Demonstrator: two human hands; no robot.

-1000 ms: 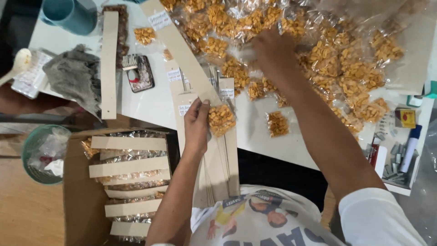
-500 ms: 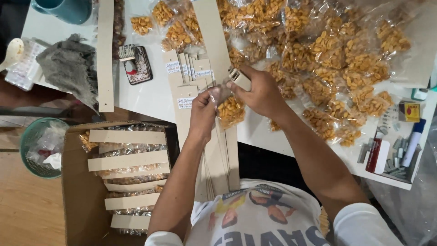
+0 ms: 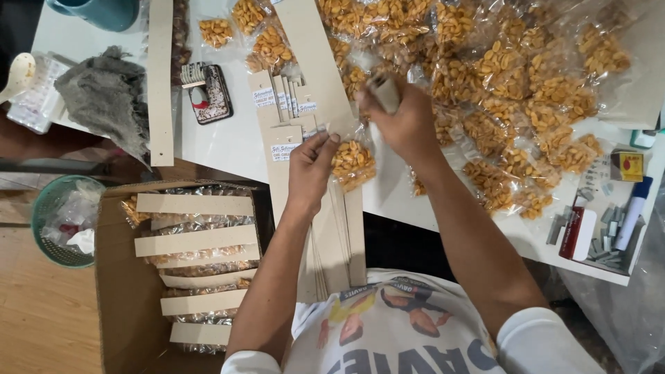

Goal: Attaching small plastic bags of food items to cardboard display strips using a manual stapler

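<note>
Left hand [image 3: 312, 166] pinched the top edge of a small clear packet of peanuts [image 3: 352, 163], holding it against the top of the stacked cardboard strips [image 3: 332, 228]. Right hand [image 3: 405, 125] was closed around a grey stapler-like tool [image 3: 383, 91], directly up and to the right of the packet, almost touching it; I couldn't tell whether the tool was biting yet

Key relation: packet sat between the two hands, hanging just right of the left hand's fingertips and below-left of the right hand. Strip stack ran lengthwise from my chest toward the far side of the bench [image 3: 228, 138], packet at its far end. Left hand was the nearer one to the packet, already on it

Counts, as far as I could read them:
- packets in hand: one
- loose packets [image 3: 526, 90] heaped on the bench: too many and too overlapped to count
- strips in the stack under the hands: several, edges too close to count
- long single strips on the bench: two, one at left [image 3: 161, 76], one diagonal [image 3: 312, 48]
- filled strips in the cardboard box [image 3: 111, 291]: five visible [image 3: 197, 242]
- green bin [image 3: 52, 228] beside the box: one
</note>
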